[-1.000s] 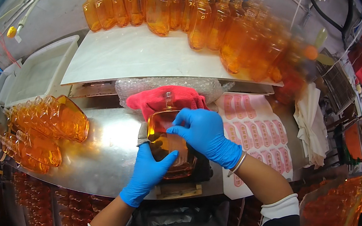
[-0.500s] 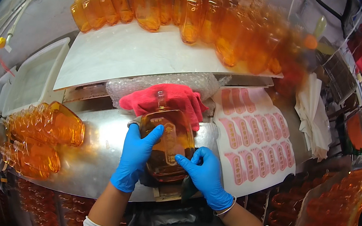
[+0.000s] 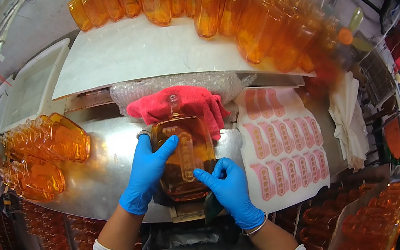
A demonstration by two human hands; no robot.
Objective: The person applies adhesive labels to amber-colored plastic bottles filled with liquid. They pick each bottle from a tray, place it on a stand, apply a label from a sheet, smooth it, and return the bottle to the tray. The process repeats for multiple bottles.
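An amber glass bottle (image 3: pixel 200 146) with a flat, broad body lies tilted in front of me, its neck toward a red cloth (image 3: pixel 162 104). A long gold-lettered label (image 3: pixel 186 156) runs down its face. My left hand (image 3: pixel 148 169), in a blue glove, grips the bottle's left side, with the thumb on the front beside the label. The gloved right hand (image 3: pixel 231 189) has its fingers curled in, and its thumb tip touches the lower part of the label. Whether anything is inside those curled fingers is hidden. A dark green piece (image 3: pixel 212 207) shows below that hand.
A sheet of pink-and-gold labels (image 3: pixel 283 153) lies to the right. Bubble wrap (image 3: pixel 127 91) is behind the cloth. Amber bottles stand on a white board (image 3: pixel 132 58) at the back; several more bottles (image 3: pixel 66 138) lie at left beside a white tray (image 3: pixel 35 85).
The whole view has shifted slightly. Both hands keep nearly the same place on the bottle, with the right thumb still at the label's lower part.
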